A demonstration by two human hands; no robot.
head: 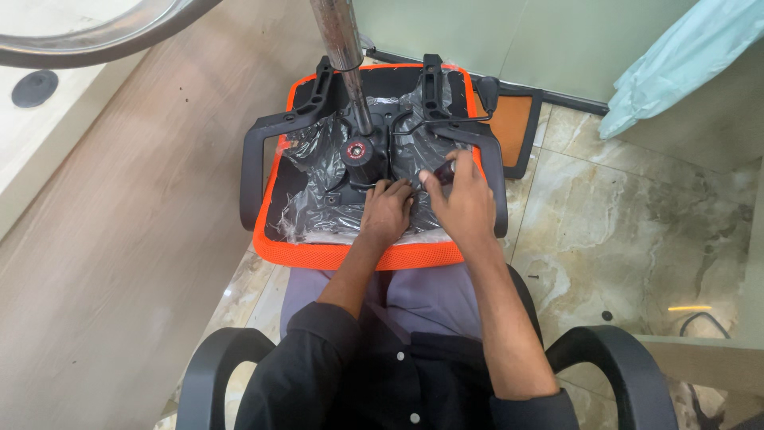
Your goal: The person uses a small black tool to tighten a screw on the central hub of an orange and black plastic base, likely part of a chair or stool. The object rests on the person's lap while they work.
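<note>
An upturned orange seat (350, 256) is lying across the person's lap, its black underside facing up and partly covered by crinkled clear plastic wrap (314, 171). Both hands are working at the middle of that underside, close beside each other. The left hand (386, 212) is resting palm down on the black mechanism plate (374, 155), its grip curled with fingertips pressing on the plate; whether it is pinching anything cannot be told. The right hand (464, 199) is lying just beside it, fingers bent and closing round a small dark part (447, 170) near the plate's right edge. A chrome gas cylinder (344, 56) is rising from a black hub with a red ring (356, 149) just beyond the hands. Two black armrests (253, 171) are framing the seat left and right. The person is sitting in a black chair (213, 362), whose arms are showing at the bottom corners. The floor (621, 231) on the right is glossy beige marble tile, marked with a few dark specks; on the left a light wood panel (111, 239) is slanting across the view. A pale green wall (525, 40) is standing behind, with a light blue plastic cover (676, 64) hanging at the upper right and an orange pad (513, 119) lying beyond the seat.
</note>
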